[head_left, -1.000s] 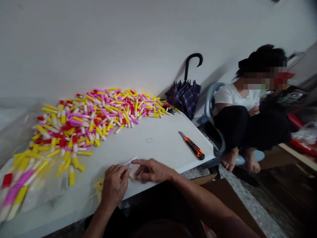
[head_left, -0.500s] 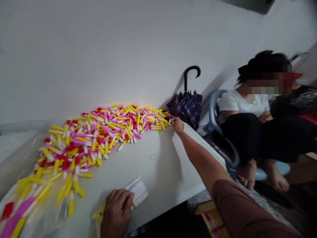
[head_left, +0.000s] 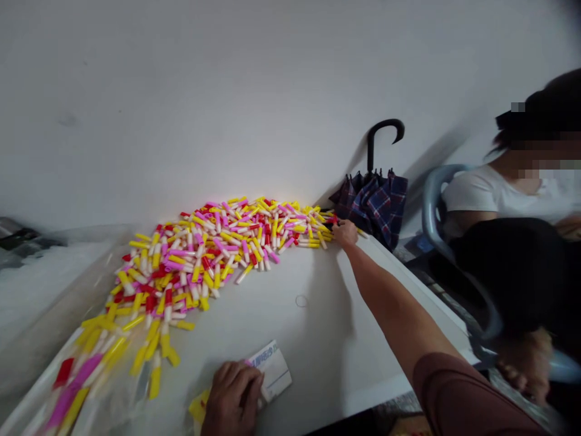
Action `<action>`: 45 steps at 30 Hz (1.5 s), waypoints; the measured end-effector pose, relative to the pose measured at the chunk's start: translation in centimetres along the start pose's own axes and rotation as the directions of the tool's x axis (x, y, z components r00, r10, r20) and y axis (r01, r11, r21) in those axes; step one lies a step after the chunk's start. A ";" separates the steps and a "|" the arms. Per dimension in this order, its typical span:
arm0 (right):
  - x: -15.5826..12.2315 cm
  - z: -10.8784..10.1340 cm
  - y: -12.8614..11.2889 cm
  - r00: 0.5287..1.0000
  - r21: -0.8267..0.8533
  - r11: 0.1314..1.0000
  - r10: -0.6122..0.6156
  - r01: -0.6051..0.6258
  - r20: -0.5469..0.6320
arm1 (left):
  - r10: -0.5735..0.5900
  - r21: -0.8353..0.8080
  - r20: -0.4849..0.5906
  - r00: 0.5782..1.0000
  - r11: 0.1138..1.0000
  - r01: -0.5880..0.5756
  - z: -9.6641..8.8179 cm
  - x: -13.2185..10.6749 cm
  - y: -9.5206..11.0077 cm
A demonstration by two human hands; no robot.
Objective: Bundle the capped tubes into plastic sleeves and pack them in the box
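A wide heap of small plastic tubes [head_left: 218,242], white with yellow, red or pink caps, lies along the wall side of the white table [head_left: 318,375]. At the heap's far right end is my right hand [head_left: 345,232], arm stretched out, its fingers closed around a red-capped tube [head_left: 334,219]; the grip is partly hidden. Another tube [head_left: 362,233] lies just right of that hand. Near the front edge, my left hand [head_left: 232,399] curls over the left end of a small white printed box [head_left: 276,374]. Something yellow [head_left: 198,407] shows beneath its wrist side.
A clear plastic bag [head_left: 59,315] stretches along the left, over some tubes. A folded plaid umbrella [head_left: 379,203] leans on the wall behind the table's far corner. To the right, a person [head_left: 512,200] sits in a blue plastic chair [head_left: 433,206].
My view has turned left, so everything sits further right in the picture. My right hand has shifted slightly toward the heap, baring a tube at its right. My left hand stays on the box.
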State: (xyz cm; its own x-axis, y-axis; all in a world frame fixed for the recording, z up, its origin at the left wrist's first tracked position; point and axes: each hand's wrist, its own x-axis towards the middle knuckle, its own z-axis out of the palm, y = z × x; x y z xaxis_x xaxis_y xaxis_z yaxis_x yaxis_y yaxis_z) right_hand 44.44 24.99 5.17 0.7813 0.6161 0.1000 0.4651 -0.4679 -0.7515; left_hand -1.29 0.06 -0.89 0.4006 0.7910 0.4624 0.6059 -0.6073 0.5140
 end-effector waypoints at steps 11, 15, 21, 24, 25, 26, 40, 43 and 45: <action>-16.8 -10.0 2.1 0.711 0.435 0.879 -0.432 0.194 0.555 | -0.096 -0.083 0.002 0.995 0.992 0.096 -1.4 1.1 2.3; -24.4 -12.6 2.6 0.430 0.347 0.904 -0.425 0.251 0.797 | -0.087 -0.058 -0.019 0.996 0.995 0.086 -1.3 0.9 2.0; -29.1 -10.6 1.7 0.280 0.310 0.819 -0.480 0.483 0.831 | -0.053 -0.056 0.021 0.998 0.997 0.054 -1.3 0.9 1.8; -30.7 -8.8 1.2 0.283 0.327 0.835 -0.476 0.443 0.833 | -0.045 -0.053 0.033 0.998 0.998 0.047 -1.3 1.1 2.0; -31.3 -8.3 1.2 0.299 0.344 0.858 -0.467 0.382 0.832 | -0.048 -0.054 0.037 0.998 0.997 0.050 -1.3 1.1 2.0; -31.9 -7.8 1.4 0.309 0.370 0.879 -0.456 0.300 0.834 | -0.054 -0.058 0.038 0.998 0.997 0.056 -1.3 1.2 2.1; -36.4 -5.7 5.9 0.543 0.533 0.836 -0.390 -0.129 0.744 | -0.183 0.045 0.238 0.954 0.983 0.177 -2.7 2.8 3.2; -36.6 -6.5 5.5 0.467 0.510 0.844 -0.387 -0.168 0.795 | -0.159 0.019 0.336 0.928 0.987 0.162 -3.1 3.7 3.0; -37.0 -7.3 5.4 0.414 0.503 0.834 -0.386 -0.225 0.825 | -0.164 -0.049 0.332 0.929 0.980 0.191 -3.1 3.9 2.6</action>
State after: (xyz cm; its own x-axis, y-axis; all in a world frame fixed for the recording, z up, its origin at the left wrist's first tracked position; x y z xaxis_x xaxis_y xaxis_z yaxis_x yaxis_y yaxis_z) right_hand 21.08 -4.97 2.16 -0.1990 0.9580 -0.2066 0.0026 -0.2103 -0.9776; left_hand -0.27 1.39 4.47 0.5009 0.8591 0.1056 0.6367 -0.4483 0.6274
